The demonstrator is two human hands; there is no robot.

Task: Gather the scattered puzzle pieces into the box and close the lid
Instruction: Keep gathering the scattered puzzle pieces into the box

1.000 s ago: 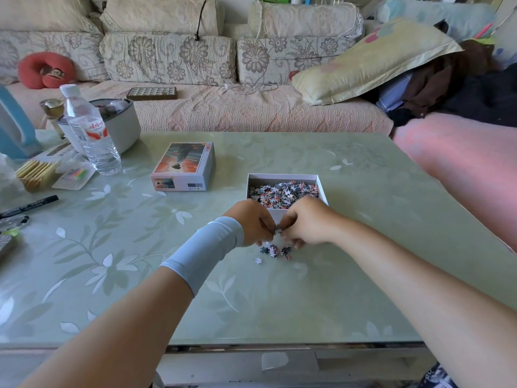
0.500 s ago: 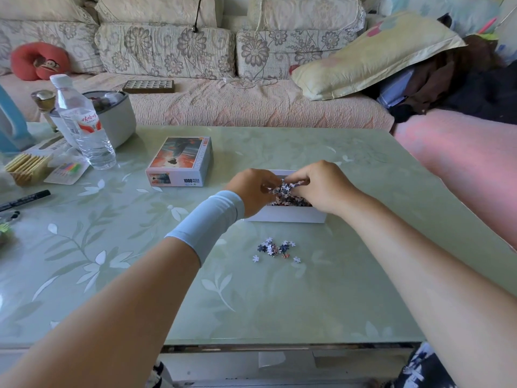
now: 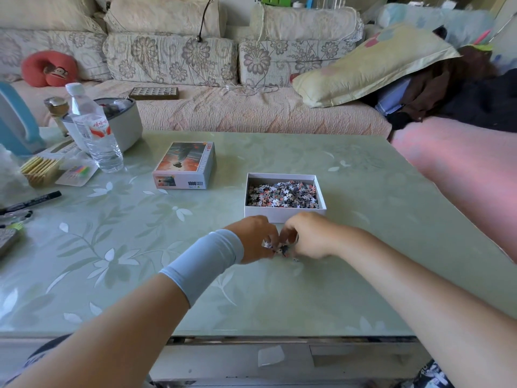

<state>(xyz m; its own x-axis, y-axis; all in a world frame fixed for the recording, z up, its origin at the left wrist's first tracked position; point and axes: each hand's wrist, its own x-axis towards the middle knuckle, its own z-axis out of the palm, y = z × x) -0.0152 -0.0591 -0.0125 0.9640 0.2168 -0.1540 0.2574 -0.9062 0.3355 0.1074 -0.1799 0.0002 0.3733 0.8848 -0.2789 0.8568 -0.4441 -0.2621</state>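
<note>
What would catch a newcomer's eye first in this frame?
The left hand and right hand meet at the middle of the green table, with fingers curled round a small cluster of loose pieces. Just behind them sits the open white box, heaped with pieces. Its printed lid lies apart to the left, near a water bottle.

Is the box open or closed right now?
Open: the box shows pieces inside, and the lid lies apart on the table to its left.
</note>
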